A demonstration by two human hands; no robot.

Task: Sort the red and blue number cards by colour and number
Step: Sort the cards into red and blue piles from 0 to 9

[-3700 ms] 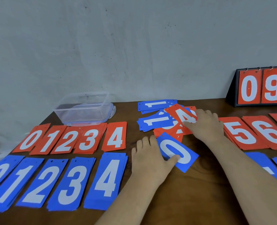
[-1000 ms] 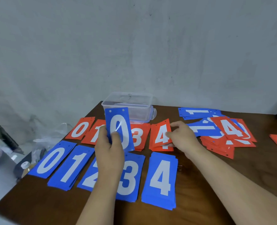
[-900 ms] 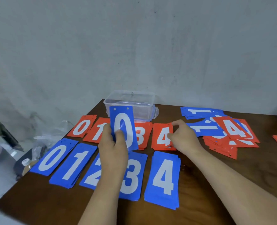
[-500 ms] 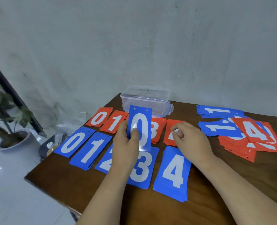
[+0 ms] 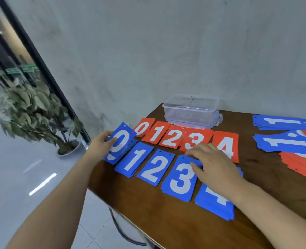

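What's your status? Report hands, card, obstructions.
Left hand grips blue 0 card, left of blue 1 pile. Right hand rests on blue 3 pile. No obstruction seen.

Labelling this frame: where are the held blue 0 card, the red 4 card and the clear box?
blue 0 card [image 5: 120,144]: head view, card's middle.
red 4 card [image 5: 227,143]: head view, white digit.
clear box [image 5: 190,111]: head view, front wall.

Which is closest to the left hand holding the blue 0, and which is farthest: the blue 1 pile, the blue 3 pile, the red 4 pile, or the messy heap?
1. blue 1 pile: right beside the left hand.
2. blue 3 pile: front row, further right.
3. red 4 pile: back row, right end.
4. messy heap: far right.
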